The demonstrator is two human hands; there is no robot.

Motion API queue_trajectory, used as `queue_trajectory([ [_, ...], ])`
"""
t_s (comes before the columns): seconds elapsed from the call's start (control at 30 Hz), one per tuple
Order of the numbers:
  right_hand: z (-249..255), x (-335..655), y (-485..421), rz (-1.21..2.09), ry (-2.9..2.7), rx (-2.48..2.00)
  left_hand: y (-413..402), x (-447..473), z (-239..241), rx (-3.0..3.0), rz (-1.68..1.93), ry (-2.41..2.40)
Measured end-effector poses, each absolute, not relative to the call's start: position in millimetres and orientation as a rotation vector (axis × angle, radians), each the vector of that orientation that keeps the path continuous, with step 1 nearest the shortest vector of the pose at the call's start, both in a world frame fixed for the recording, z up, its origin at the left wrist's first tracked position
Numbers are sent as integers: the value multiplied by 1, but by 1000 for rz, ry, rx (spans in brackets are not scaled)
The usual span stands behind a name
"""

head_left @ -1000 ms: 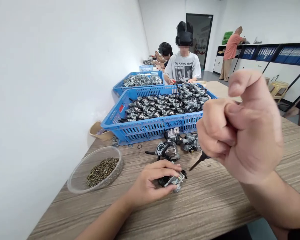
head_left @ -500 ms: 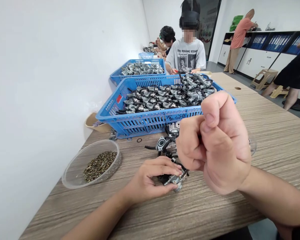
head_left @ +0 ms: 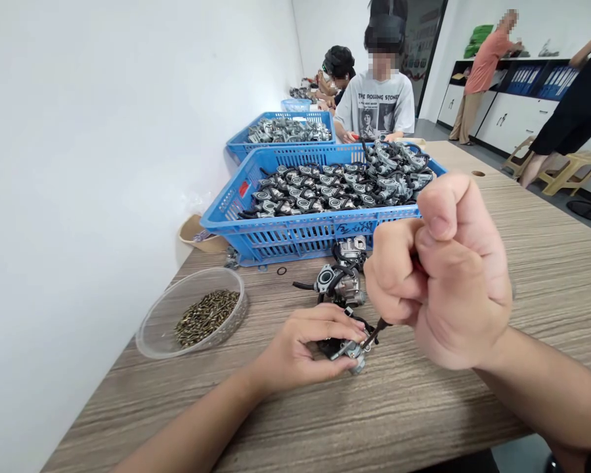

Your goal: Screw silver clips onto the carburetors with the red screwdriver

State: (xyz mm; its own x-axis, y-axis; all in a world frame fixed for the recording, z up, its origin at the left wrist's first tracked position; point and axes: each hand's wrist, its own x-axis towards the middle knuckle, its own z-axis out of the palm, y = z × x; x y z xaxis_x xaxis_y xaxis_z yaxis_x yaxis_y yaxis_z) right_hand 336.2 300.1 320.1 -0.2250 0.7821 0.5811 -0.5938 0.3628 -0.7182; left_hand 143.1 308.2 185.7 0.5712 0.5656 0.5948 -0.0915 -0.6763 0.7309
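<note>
My left hand (head_left: 305, 345) is closed round a small grey metal carburetor (head_left: 357, 364), pressing it onto the wooden table with thumb and fingers; much of it is covered. My right hand (head_left: 443, 276), a fist raised close to the camera, grips a screwdriver (head_left: 375, 333). Only its dark shaft shows, slanting down to the carburetor; its handle is almost wholly hidden in the fist. Just beyond my left hand, another carburetor (head_left: 337, 281) with black hoses lies on the table.
Left is a clear round tub (head_left: 145, 338) of small brass-coloured parts. A blue crate (head_left: 295, 243) full of carburetors stands ahead, a second blue crate (head_left: 236, 148) behind it. A black ring (head_left: 282, 270) lies before the crate. A co-worker (head_left: 374, 105) sits opposite; others are farther off.
The view has shifted slightly, so things sit a little farther right. The screwdriver's shaft now shows between my right fist and the carburetor. A person at the far right has changed posture.
</note>
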Motion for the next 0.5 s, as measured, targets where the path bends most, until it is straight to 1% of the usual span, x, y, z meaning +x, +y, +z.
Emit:
queue_trajectory([
  [0.5, 318, 338, 306, 1290, -1278, -155, 308, 143, 187, 2064, 1094, 397],
])
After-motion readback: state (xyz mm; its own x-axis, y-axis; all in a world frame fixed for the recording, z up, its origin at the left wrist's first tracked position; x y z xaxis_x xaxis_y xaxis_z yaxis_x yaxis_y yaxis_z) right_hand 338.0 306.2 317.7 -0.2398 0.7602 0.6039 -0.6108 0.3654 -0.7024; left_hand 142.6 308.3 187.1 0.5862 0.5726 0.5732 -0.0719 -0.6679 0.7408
